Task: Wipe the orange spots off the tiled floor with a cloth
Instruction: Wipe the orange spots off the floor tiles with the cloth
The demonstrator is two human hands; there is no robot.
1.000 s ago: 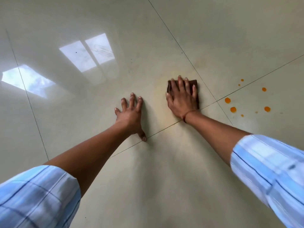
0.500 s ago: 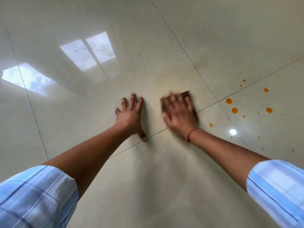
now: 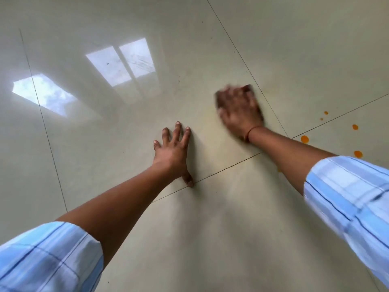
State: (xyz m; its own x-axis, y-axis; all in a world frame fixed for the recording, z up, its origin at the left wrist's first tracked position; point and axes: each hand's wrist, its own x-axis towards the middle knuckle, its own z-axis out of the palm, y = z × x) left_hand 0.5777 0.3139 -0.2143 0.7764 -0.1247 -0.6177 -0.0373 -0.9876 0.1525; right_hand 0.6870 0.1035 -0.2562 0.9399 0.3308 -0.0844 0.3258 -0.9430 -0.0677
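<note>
My right hand (image 3: 240, 111) is blurred and presses flat on a dark brown cloth (image 3: 248, 89), whose far edge shows past the fingers, on the glossy pale tiled floor (image 3: 189, 60). A faint yellowish smear (image 3: 210, 127) lies on the tile just left of that hand. Several orange spots sit to the right: a large orange spot (image 3: 304, 139), another orange spot (image 3: 358, 154), one orange spot (image 3: 355, 127) farther back and small ones (image 3: 326, 112). My left hand (image 3: 173, 151) rests flat on the floor, fingers spread, holding nothing.
Dark grout lines (image 3: 231, 164) cross the floor beneath my forearms. Window reflections (image 3: 120, 64) shine on the tiles at the left. Blue plaid sleeves (image 3: 347, 194) cover both upper arms.
My right hand with the cloth swept toward me and left half a second ago, and has now pushed away again to the far right. My left hand has stayed planted.
</note>
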